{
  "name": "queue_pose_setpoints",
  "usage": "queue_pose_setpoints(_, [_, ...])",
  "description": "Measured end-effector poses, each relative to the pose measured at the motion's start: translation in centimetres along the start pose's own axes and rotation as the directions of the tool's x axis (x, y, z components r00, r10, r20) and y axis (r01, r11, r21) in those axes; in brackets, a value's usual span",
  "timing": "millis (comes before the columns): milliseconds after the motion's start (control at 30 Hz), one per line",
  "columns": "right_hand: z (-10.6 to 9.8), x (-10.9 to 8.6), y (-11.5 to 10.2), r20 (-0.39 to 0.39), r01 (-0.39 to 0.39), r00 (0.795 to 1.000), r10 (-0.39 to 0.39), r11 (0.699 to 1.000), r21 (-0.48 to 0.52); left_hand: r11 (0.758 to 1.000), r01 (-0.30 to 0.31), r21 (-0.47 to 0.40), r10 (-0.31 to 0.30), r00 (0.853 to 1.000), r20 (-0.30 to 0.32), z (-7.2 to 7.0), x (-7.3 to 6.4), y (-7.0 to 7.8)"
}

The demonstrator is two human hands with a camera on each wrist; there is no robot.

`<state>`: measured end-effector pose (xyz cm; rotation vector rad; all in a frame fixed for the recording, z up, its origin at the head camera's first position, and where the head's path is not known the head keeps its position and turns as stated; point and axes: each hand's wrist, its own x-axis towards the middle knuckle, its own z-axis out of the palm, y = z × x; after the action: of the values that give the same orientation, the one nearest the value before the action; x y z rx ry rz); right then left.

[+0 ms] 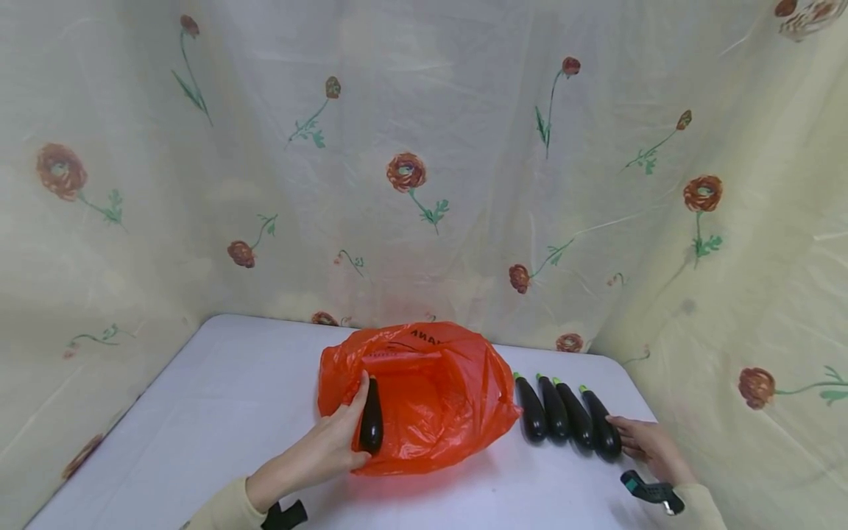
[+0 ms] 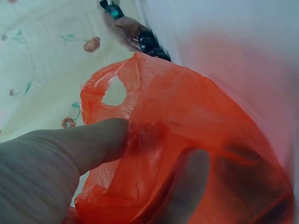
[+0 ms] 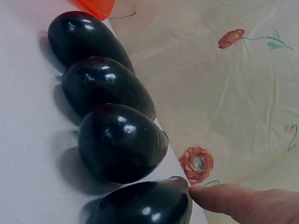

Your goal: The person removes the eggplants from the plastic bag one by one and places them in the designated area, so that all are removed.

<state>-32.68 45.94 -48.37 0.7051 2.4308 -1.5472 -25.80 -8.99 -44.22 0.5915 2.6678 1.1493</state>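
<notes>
An orange-red plastic bag point(image 1: 457, 412) lies with its mouth turned toward me. My left hand point(image 1: 341, 434) grips the bag's left side, with its thumb and a finger on the thin film point(image 2: 154, 121) in the left wrist view. One dark eggplant point(image 1: 372, 419) shows at the bag's mouth, right beside that hand. Several more eggplants lie side by side to the right of the bag, green stem ends pointing away. My right hand point(image 1: 649, 445) is at the rightmost eggplant point(image 1: 601, 427); in the right wrist view a straight finger point(image 3: 224, 198) touches its end.
A white table point(image 1: 245, 390) carries everything. Behind and beside it hangs a pale curtain point(image 1: 477, 221) printed with red flowers, close to the table's back and right edges. Dark devices are strapped to both wrists, the right one point(image 1: 652, 493) plainly visible.
</notes>
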Motion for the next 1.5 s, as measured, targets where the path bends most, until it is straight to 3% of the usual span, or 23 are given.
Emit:
queue_pose_setpoints(400, [-1.1, 0.4, 0.0, 0.097, 0.095, 0.990, -0.103, 0.992, 0.080, 1.000, -0.015, -0.017, 0.015, 1.000, -0.001, -0.2, 0.0, 0.0])
queue_pose_setpoints(667, [-1.5, -0.3, -0.9, 0.113, 0.107, 0.986, -0.125, 0.982, 0.155, 1.000, -0.024, -0.012, 0.023, 1.000, -0.007, -0.3, -0.1, -0.1])
queue_pose_setpoints(1033, [-1.4, -0.4, -1.4, 0.109, 0.124, 0.985, -0.135, 0.987, 0.101, 1.000, -0.024, -0.005, 0.024, 1.000, -0.009, -0.5, -0.2, 0.1])
queue_pose_setpoints(1200, [-1.7, -0.6, -1.4, 0.115, 0.171, 0.976, -0.183, 0.979, 0.107, 1.000, -0.017, -0.011, 0.017, 1.000, -0.006, -0.4, -0.1, 0.1])
queue_pose_setpoints(1500, [-0.6, -2.3, -3.2, 0.133, 0.222, 0.966, -0.222, 0.975, 0.014, 1.000, -0.012, -0.015, 0.012, 1.000, -0.002, -0.4, -0.1, 0.1])
